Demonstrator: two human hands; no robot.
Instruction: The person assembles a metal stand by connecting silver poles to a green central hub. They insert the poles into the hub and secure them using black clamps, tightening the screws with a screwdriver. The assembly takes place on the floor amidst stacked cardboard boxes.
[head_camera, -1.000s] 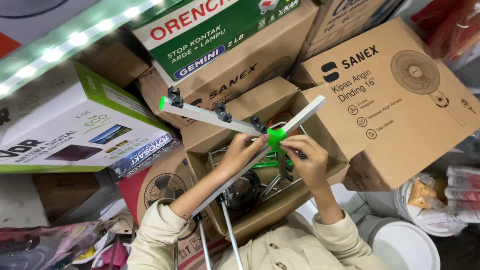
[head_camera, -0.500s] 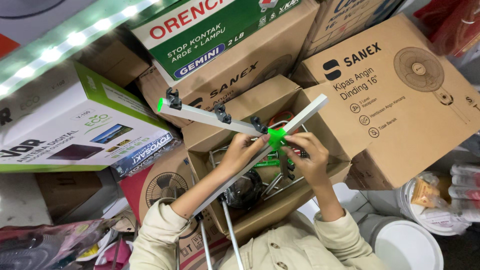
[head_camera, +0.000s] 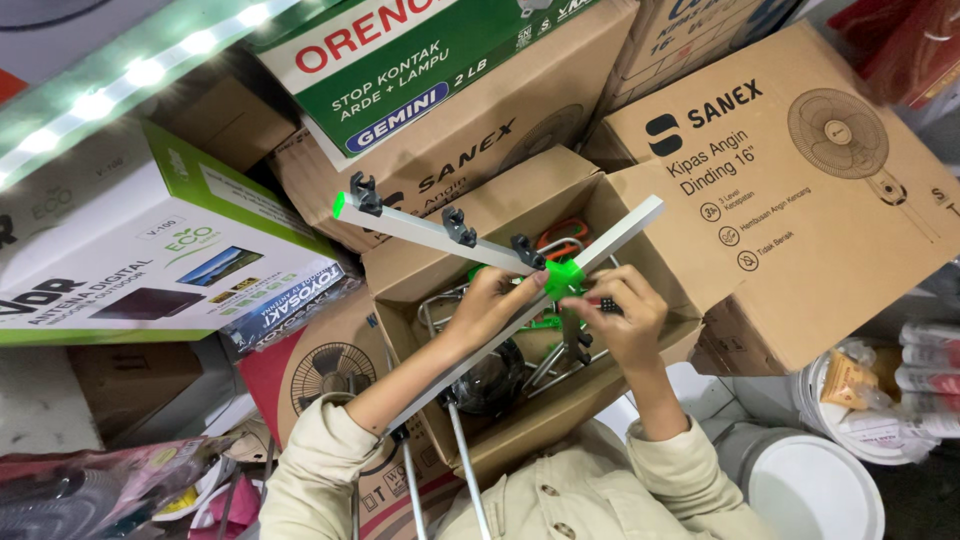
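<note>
1. while gripping from the left side, left hand (head_camera: 497, 303) curls its fingers (head_camera: 520, 288) round the green plastic joint (head_camera: 562, 278) where two pale metal bars cross.
2. right hand (head_camera: 622, 322) clamped on the same joint from the right, fingertips pressed against the green piece and a small dark fitting just below it.
3. both hands close together, almost touching, with the joint between them.
4. crossing at that joint: one long bar (head_camera: 430, 227) running up and to the left, ending in a green end cap (head_camera: 340, 205), carrying three black clips (head_camera: 459, 226) along its length.
5. second bar (head_camera: 625, 230) slanting from upper right down past the left forearm toward the lower left.
6. held right above an open cardboard box (head_camera: 440, 275), flaps spread, sitting just in front of the chest.
7. inside the box: bent metal rods (head_camera: 440, 310), more green pieces, a dark round part (head_camera: 492, 380), something red and looped (head_camera: 563, 236) near the back wall.
8. two thin silver rods (head_camera: 470, 470) hanging down from the assembly toward the beige jacket (head_camera: 560, 500).
9. stacked all around: brown fan cartons (head_camera: 800, 190), a green and white carton (head_camera: 420, 60) above, a white and green carton (head_camera: 150, 260) at left.
10. white bucket (head_camera: 810, 490) at lower right, beside the jacket sleeve.
11. strip of bright lights (head_camera: 120, 85) glowing along the upper left.
</note>
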